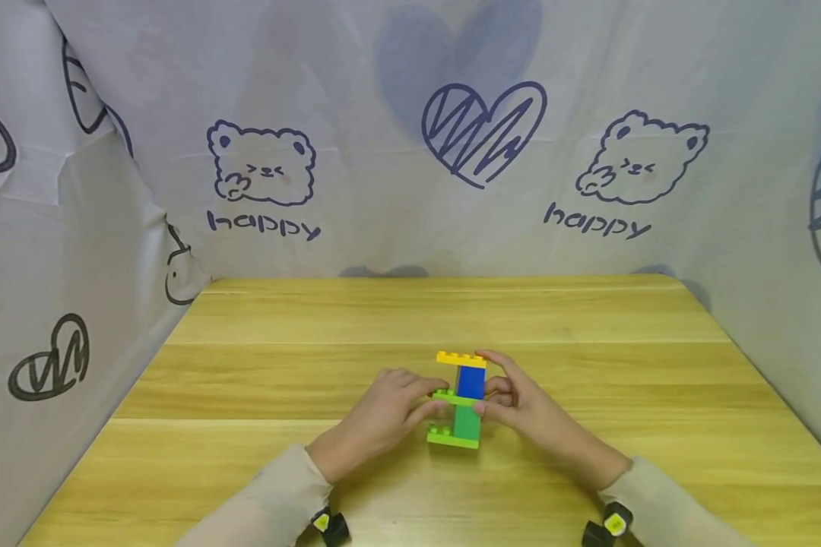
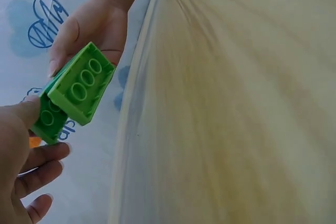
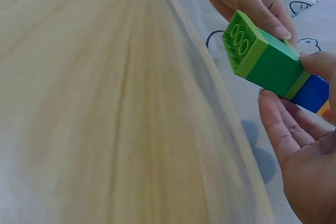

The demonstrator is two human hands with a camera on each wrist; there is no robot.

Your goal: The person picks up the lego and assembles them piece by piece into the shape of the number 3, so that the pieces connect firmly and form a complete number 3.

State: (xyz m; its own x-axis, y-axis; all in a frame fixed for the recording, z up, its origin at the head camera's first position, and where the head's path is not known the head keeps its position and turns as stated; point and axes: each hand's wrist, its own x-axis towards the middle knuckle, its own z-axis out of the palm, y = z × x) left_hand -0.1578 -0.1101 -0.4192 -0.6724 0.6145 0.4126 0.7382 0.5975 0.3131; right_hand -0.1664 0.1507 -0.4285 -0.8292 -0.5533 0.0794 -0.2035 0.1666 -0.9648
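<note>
Both hands hold one stack of toy building bricks above the table. From top to bottom run a long yellow brick [image 1: 461,359], a blue brick [image 1: 470,382], a lime plate [image 1: 460,399], a green brick [image 1: 467,422] and another lime plate [image 1: 453,438]. The yellow brick and lime plates jut out to the left. My left hand [image 1: 381,414] pinches the jutting end of the middle lime plate between thumb and fingers. On the opposite side, my right hand [image 1: 537,410] grips the stack, thumb near the middle plate, forefinger at the yellow brick. Hollow tubes show under the bottom plate [image 2: 84,85].
A wood-grain table [image 1: 280,319] lies beneath the hands. White cloth [image 1: 369,190] printed with bears and hearts hangs behind it and at both sides. Dark wrist devices [image 1: 331,526] with yellow marks sit at the sleeves.
</note>
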